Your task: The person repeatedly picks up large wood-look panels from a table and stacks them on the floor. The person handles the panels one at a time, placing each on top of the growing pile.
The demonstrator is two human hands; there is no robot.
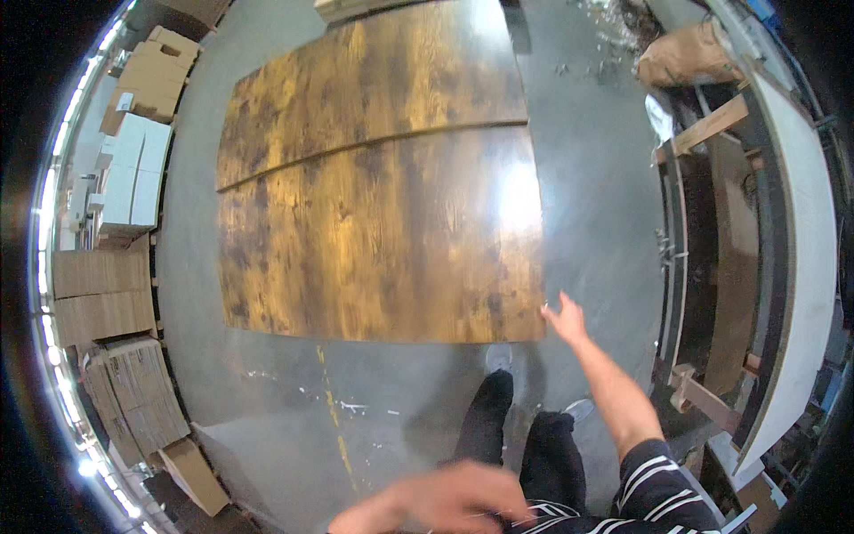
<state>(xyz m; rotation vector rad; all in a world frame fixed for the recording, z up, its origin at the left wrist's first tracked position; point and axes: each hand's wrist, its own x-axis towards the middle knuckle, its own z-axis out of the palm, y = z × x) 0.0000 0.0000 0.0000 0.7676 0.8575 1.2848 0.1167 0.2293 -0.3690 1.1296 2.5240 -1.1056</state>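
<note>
1. A large, flat, brown-and-black wood-grain panel lies above the grey floor, in front of the person's feet.
2. A second wood-grain panel lies along its far side, a dark step between them.
3. The person's right hand is at the near panel's right edge, close to the front corner; thumb and forefinger stand parted, and contact cannot be told.
4. The left hand blurs before the waist, fingers seemingly bent; its grip cannot be told.
</note>
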